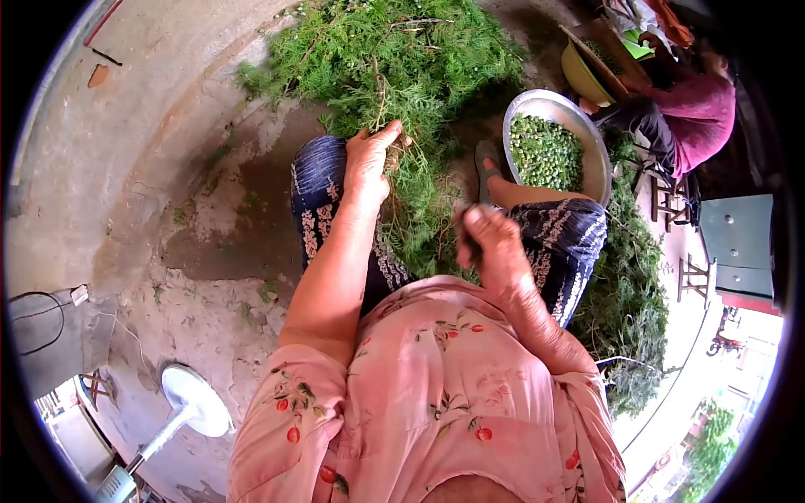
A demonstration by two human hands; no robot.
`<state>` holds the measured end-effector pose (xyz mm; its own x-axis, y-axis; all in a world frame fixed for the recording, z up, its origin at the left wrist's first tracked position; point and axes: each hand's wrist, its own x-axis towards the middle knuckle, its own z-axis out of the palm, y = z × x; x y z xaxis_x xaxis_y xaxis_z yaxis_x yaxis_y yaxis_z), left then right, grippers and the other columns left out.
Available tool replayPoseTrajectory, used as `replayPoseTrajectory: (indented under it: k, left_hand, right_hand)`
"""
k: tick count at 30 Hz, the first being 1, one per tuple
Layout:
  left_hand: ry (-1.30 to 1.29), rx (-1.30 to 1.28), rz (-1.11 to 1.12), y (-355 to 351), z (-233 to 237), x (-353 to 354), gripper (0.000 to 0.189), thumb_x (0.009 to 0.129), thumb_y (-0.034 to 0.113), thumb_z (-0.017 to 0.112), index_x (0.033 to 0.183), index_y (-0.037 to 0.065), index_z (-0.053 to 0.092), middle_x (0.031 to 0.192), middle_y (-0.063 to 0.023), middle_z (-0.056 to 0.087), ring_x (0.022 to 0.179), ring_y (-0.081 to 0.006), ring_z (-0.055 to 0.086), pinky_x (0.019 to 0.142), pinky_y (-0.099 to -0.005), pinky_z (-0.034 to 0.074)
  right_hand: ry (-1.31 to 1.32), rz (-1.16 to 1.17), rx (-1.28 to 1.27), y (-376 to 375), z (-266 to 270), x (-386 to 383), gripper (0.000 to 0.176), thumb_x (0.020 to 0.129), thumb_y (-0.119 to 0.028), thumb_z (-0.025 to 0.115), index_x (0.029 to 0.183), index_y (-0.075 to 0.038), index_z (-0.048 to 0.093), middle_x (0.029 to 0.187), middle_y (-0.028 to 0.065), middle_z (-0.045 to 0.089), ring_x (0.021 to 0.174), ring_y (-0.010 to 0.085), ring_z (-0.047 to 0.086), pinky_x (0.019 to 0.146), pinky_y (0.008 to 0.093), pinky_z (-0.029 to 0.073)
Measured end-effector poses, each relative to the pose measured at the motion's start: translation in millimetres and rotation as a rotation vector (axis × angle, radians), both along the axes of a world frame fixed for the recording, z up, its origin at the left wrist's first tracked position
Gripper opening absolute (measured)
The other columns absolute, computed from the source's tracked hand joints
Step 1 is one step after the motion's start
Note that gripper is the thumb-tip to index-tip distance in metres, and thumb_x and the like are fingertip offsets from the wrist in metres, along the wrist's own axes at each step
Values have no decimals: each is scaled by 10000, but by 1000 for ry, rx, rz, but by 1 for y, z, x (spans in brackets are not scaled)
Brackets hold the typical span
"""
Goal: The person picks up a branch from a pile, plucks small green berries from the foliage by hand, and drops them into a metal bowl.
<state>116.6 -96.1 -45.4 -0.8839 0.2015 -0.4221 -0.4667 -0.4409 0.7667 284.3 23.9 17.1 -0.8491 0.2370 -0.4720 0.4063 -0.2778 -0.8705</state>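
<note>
Left hand point(366, 163) in close, my grip shut around the woody stem of a leafy branch point(412, 189), out by my left knee point(320, 163)! The branch's long axis runs away from my body: feathery green ends hang back between my knees, towards my lap, and the stem side points out at the big heap of cut greenery point(402, 50) ahead. My left is the nearer hand, right on it; my right hand point(501, 247) sits across the leaves, closer to my body, by the right knee point(566, 226), fingers curled in, thumb on top. It's blurred there and something dark shows under the fingers, so I can't tell whether that grip is fully closed or what it has.

Over to the containers! A wide metal basin point(594, 159) stands just beyond my right knee, a broad layer of small, round green pods inside. Past it, a yellow basin point(579, 74) leans close to another person point(696, 121) in a pink top, seated low. And along my right side, more greenery point(625, 327) on the floor point(142, 201).
</note>
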Motion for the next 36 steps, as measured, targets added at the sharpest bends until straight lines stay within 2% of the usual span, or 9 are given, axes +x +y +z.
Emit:
replayPoseTrajectory:
  k: [3, 9, 12, 22, 24, 25, 28, 30, 36]
  left_hand:
    - [-115, -50, -100, -4, 9, 9, 169, 751, 168, 670, 861, 78, 579, 805, -27, 612, 685, -125, 571, 780, -388, 373]
    - [-113, -107, -176, 1, 3, 16, 180, 732, 154, 680, 856, 55, 592, 774, -46, 612, 723, -144, 536, 750, -369, 387]
    - [-56, -136, -138, 8, 13, 24, 204, 722, 168, 682, 864, 49, 596, 816, -46, 613, 826, -158, 518, 806, -398, 357]
    - [-187, -55, -119, 24, -14, 20, 115, 778, 87, 592, 873, 33, 555, 702, -22, 588, 558, -119, 534, 509, -238, 291]
    - [-178, -92, -112, 29, -28, 17, 104, 792, 91, 580, 869, 27, 552, 715, -36, 590, 557, -116, 535, 492, -246, 299]
    - [-192, -93, -74, 27, -28, 14, 88, 798, 87, 573, 863, 31, 555, 711, -41, 590, 548, -116, 528, 470, -250, 302]
    - [-227, -68, -6, 30, -24, 11, 66, 814, 92, 564, 853, 40, 567, 687, -59, 590, 510, -115, 494, 394, -260, 301]
    - [-249, -26, -98, 31, -13, 14, 78, 816, 109, 570, 856, 42, 568, 669, -64, 591, 496, -115, 476, 379, -242, 298]
    - [-187, 41, -78, 21, -22, 2, 120, 836, 233, 572, 821, 116, 590, 708, -9, 608, 511, -90, 449, 478, -204, 345]
  right_hand:
    - [177, -25, 119, 30, -27, -23, 193, 860, -155, 479, 954, -17, 575, 665, 6, 494, 547, 89, 452, 479, 225, 374]
    - [124, 83, 117, 19, -59, -66, 387, 804, -327, 618, 998, 4, 567, 743, -1, 533, 661, 82, 469, 613, 230, 393]
    - [312, 193, 541, 5, -78, -84, 475, 795, -355, 622, 1018, 56, 539, 728, 85, 550, 661, 156, 483, 646, 311, 411]
    - [131, 261, 494, 6, -70, -48, 268, 865, -210, 522, 767, 39, 526, 608, 127, 457, 597, 138, 420, 585, 325, 371]
    - [543, 436, 1187, 13, -55, -23, 205, 839, -73, 476, 1032, -26, 525, 930, 144, 551, 830, 269, 508, 778, 322, 388]
    - [252, 483, 848, 15, -42, -13, 245, 802, 16, 445, 1034, -35, 506, 1028, 155, 510, 909, 321, 479, 774, 366, 390]
    - [-74, 211, 174, 31, -43, -7, 215, 854, -234, 506, 819, -22, 525, 720, 70, 515, 657, 186, 482, 643, 293, 385]
    - [10, -38, -261, 30, -41, -2, 339, 840, -330, 547, 675, -36, 511, 587, 14, 463, 518, 95, 420, 505, 224, 347]
    - [68, -42, -142, 43, -14, 19, 263, 847, -258, 539, 769, -8, 509, 653, 58, 478, 509, 128, 456, 450, 239, 384]
